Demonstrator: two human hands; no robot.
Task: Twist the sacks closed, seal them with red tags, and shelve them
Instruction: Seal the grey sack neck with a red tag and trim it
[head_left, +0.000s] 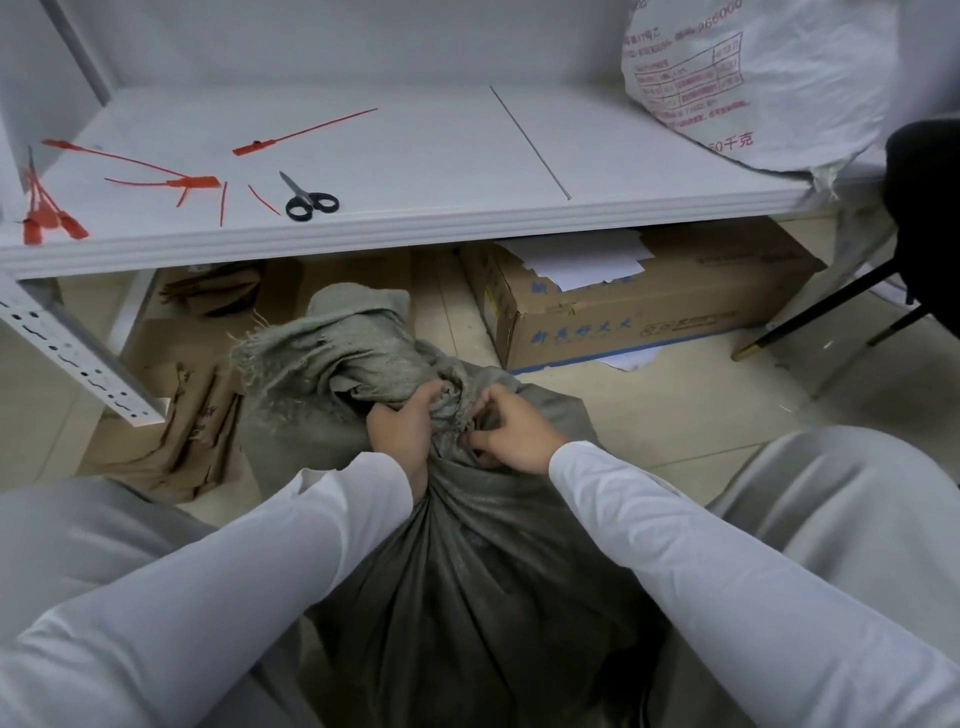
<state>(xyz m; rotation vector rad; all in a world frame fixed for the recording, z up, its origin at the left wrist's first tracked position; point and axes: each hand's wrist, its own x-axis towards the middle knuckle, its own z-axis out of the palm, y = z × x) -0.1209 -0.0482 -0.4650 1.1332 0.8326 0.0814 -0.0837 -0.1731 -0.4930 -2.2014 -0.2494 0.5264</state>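
Note:
A dark grey woven sack stands on the floor between my knees, its neck gathered into a bunch. My left hand is clamped around that neck from the left. My right hand pinches the gathered fabric from the right. The loose mouth of the sack flops away from me toward the shelf. Several red tags lie on the left part of the white shelf, one long tag further back. A white printed sack rests on the shelf at the far right.
Black-handled scissors lie on the shelf near the tags. Under the shelf sit a cardboard box with loose papers and flattened brown cardboard. A perforated shelf post stands at left; dark chair legs at right.

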